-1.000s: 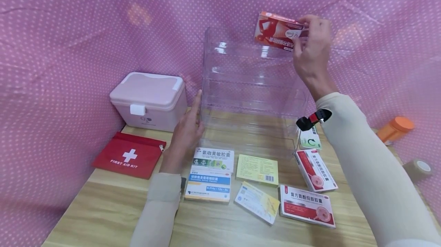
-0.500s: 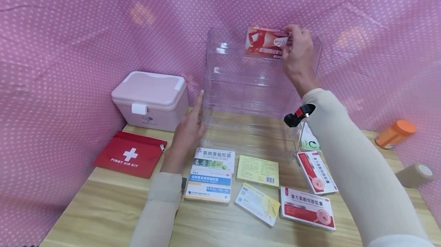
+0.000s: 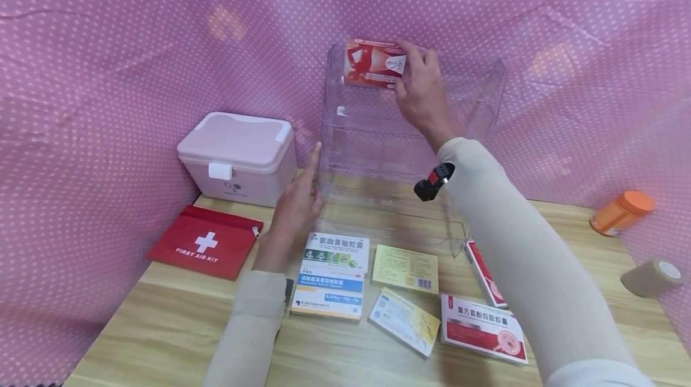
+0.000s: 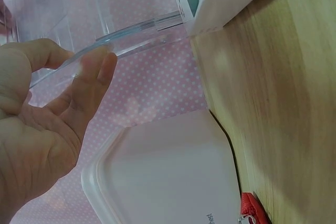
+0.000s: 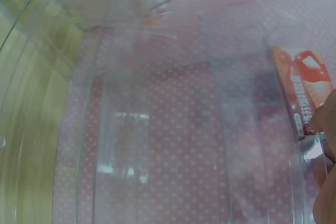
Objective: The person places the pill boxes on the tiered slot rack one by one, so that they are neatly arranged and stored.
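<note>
My right hand pinches the right end of a red-and-orange medicine box, its printing upside down. The box is at the top tier of a clear plastic stepped rack, by the rack's left end. In the right wrist view, the same medicine box shows at the right edge, with part of the hand on it. At the rack's left side is my left hand. The left wrist view has that hand with thumb and fingers on either side of the clear panel's edge.
Several medicine boxes lie before the rack, among them a blue-white box, a yellow box and a red-white box. Left stand a pink storage box and a red first aid pouch. An orange bottle lies right.
My right hand has carried the red medicine box leftward along the rack's top and slightly down, from its right part to its left end. My left hand stays at the rack's side.
</note>
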The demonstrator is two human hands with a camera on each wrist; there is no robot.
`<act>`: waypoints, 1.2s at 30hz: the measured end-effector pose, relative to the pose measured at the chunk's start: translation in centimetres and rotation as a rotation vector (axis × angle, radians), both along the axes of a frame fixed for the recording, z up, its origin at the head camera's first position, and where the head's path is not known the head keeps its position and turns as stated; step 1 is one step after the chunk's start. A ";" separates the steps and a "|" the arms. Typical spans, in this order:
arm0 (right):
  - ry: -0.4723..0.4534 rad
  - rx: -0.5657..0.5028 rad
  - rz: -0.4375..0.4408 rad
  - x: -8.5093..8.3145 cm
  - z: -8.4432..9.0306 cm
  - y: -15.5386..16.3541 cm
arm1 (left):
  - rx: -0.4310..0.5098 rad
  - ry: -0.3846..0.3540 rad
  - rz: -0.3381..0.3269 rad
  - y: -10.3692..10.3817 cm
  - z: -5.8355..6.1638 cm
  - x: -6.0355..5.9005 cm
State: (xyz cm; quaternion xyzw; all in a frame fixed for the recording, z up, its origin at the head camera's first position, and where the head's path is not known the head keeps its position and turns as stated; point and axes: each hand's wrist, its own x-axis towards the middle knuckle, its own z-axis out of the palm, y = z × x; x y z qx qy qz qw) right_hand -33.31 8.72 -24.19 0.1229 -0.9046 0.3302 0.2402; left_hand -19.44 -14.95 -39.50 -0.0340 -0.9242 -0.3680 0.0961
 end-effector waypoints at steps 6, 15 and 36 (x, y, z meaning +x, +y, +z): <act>-0.047 0.150 -0.003 0.0 -0.3 -0.9 | 0.019 0.013 0.000 -0.1 -0.1 0.0; -0.100 0.274 0.011 0.5 -0.1 -0.6 | 0.022 -0.005 0.003 -0.1 -0.1 -0.1; 0.057 -0.005 0.006 5.5 0.2 9.5 | 0.008 -0.003 -0.001 -0.2 0.0 0.0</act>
